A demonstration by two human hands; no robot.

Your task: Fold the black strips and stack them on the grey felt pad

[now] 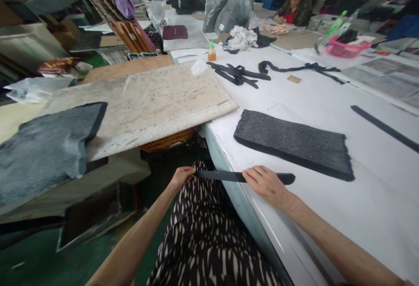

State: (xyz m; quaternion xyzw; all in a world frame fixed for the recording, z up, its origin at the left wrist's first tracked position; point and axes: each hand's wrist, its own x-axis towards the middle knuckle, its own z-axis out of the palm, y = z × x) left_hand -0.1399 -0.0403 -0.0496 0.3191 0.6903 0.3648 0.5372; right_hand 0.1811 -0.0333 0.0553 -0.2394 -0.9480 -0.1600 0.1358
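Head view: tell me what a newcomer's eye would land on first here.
The long, narrow black fabric strip stands out first, at the near edge of the white work table: the left hand pinches its end and the right hand lies over it. Just beyond lies a dark grey fuzzy rectangular fabric panel, and to the left a pale veined stone slab.

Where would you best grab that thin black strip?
At its left end, coming from the left. The strip is flat and thin; that end juts past the table edge, so fingers can pinch it above and below. The left hand pinches there; the right hand rests on the part on the table.
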